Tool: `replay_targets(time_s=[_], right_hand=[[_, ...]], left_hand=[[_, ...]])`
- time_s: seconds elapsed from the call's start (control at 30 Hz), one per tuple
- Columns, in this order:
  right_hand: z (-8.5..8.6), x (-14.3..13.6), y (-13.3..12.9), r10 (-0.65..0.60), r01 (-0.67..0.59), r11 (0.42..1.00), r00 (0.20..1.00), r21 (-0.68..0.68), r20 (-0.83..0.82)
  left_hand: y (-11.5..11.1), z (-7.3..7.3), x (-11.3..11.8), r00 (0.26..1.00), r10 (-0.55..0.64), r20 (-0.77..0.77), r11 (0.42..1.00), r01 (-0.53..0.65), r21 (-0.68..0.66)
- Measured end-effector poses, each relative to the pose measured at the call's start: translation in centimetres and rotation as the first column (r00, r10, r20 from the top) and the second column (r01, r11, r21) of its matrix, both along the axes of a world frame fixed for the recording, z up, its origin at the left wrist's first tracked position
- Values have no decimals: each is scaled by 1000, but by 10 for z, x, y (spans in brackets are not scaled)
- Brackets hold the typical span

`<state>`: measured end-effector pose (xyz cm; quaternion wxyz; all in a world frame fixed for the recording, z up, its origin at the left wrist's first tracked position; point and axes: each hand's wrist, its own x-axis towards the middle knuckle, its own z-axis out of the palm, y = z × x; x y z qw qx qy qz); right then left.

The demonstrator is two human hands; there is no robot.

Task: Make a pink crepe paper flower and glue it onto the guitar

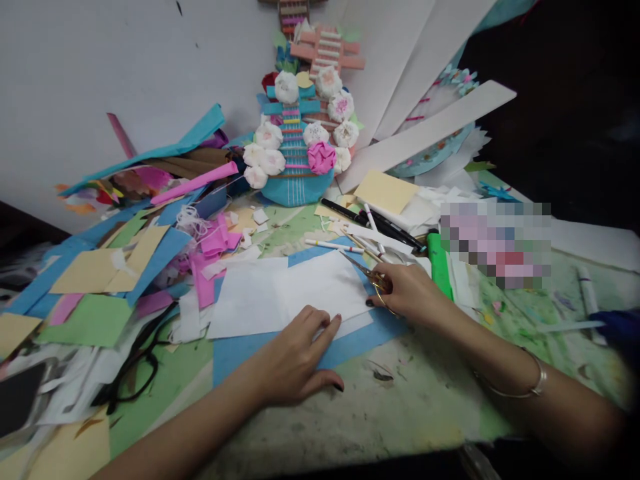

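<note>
White paper [295, 293] lies flat under the left hand [295, 357], so the right hand [407, 293], gripping scissors [367, 273], should cut slowly just past those fingers.

Under the left hand [295, 360]: white paper sheet [295, 293], matt, smooth, lying on matt blue paper [260, 347]. In the right hand [407, 293]: scissors [367, 272], metal, gold-tone w/ slight shine. Right wrist: thin metal bangle [530, 387], glossy. Desk [400, 413] near both hands: matt, rough, paint-stained. Just right of the right hand: green marker [439, 263], glossy plastic. Beyond the hands: pens [370, 223], shiny black plastic. Left of the left hand: eyeglasses [135, 367], black plastic frame; pink, yellow & green paper scraps [115, 267], matt.
</note>
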<state>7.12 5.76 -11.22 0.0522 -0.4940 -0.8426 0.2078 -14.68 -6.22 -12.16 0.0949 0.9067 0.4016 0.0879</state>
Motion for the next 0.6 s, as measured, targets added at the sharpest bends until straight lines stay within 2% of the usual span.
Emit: replay_targets(time_s=[0.17,0.37,0.6], right_hand=[[-2,1,2,2,-2,1000,1000,-12,-22],[-3,1,3,-2,2,1000,1000,-7,-28],[-3,1,4,3,-4,1000,1000,-10,-28]], left_hand=[[9,4,-9,995,-94,36,995,95,-29],[16,10,-9,992,-125,-3,988,124,-92],[21,2,-7,989,-147,-13,985,145,-98]])
